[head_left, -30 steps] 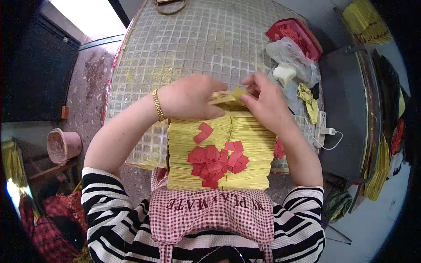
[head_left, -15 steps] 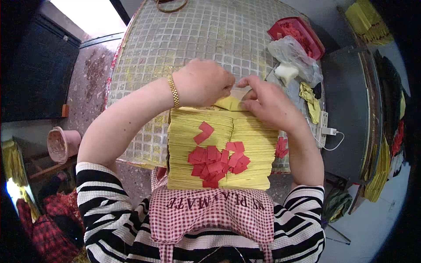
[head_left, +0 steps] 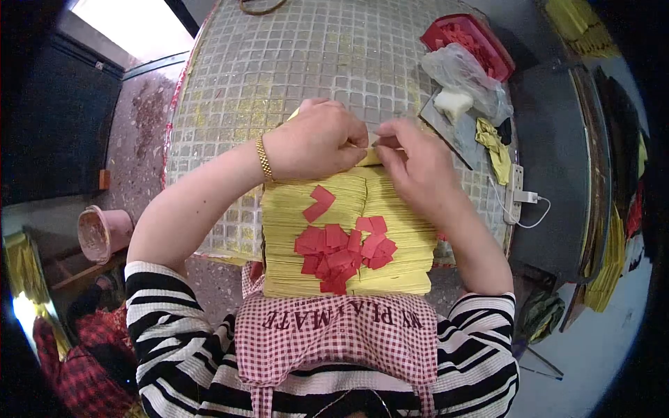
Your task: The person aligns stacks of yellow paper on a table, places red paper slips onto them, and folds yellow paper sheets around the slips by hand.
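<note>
A yellow paper sheet (head_left: 371, 158) lies at the far edge of a thick stack of folded yellow paper (head_left: 397, 209). My left hand (head_left: 317, 138), with a gold bracelet at the wrist, is closed with its fingertips on the sheet. Across a small gap, my right hand (head_left: 421, 161) bends thumb and fingers around the sheet's other side. The fingers partly hide the sheet. Several small red paper pieces (head_left: 334, 254) are scattered over the near part of the stack.
A red tray (head_left: 505, 59) of red scraps stands at the back right of the grid-patterned table (head_left: 313, 56). Near it are a clear plastic bag (head_left: 467, 73), a white sponge-like block (head_left: 453, 103) and a power strip (head_left: 514, 191). A pink bucket (head_left: 115, 226) stands left; a person in a plaid sleeve (head_left: 83, 362) is lower left.
My hands have shifted slightly, and less of the yellow sheet shows between them. A yellow paper corner now appears beyond my left hand. The whole view has moved a little.
</note>
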Motion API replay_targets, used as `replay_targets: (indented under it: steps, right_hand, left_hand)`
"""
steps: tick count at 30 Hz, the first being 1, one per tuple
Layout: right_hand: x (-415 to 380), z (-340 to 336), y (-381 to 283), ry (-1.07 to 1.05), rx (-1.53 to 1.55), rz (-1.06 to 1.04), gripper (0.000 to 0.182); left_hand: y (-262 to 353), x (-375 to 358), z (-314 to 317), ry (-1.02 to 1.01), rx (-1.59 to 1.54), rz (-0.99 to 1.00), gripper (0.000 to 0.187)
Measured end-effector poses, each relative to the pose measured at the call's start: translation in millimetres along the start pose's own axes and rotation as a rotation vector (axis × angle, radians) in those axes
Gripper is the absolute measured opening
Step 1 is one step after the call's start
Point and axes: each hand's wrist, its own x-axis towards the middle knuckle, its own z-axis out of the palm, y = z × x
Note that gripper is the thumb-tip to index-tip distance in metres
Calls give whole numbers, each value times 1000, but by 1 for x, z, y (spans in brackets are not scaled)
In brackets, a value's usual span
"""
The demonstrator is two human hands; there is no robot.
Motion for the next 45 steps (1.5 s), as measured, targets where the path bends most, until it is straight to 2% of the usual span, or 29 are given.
replay_targets:
  steps: [1,2,6,12,17,21,22,26,27,31,37,41,42,45]
  right_hand:
    - [-5,1,-1,90,-58,-139,24]
    - [-11,-1,-2,87,-58,-138,24]
    - [-43,-14,-4,84,-159,-461,20]
    - [-64,-20,-13,11,-198,-508,16]
    - [-63,-24,-9,79,-184,-394,11]
    - [-41,-27,6,116,133,-143,11]
    - [-33,-28,6,119,131,-149,11]
    - [8,-34,-5,-288,388,293,13]
    - [14,-32,-3,-287,382,285,13]
    - [29,-13,10,-510,147,220,20]
    - [23,-8,-18,-476,-140,237,22]
    - [11,-10,-19,-9,4,182,24]
    - [10,-10,-17,-12,5,183,24]
    - [8,-8,-4,-118,157,312,26]
  left_hand:
    - [1,0,-1,-18,-41,-21,11]
    - [2,-1,-1,-19,-44,-22,11]
    - [2,0,-1,-41,-169,-58,10]
    - [3,1,1,-66,-127,-76,12]
    - [-1,-3,4,-46,-141,-54,18]
    - [5,-1,-2,-40,-140,-103,20]
    - [5,-1,-3,-34,-135,-102,20]
    - [0,3,1,34,-58,-69,17]
    - [-2,5,2,43,-55,-67,17]
    - [-14,6,7,-7,36,-28,20]
    - [8,3,-3,-143,-89,-210,21]
    - [9,4,-1,-223,-171,-314,19]
    - [9,3,1,-224,-173,-315,19]
    - [5,0,9,-56,-440,-340,20]
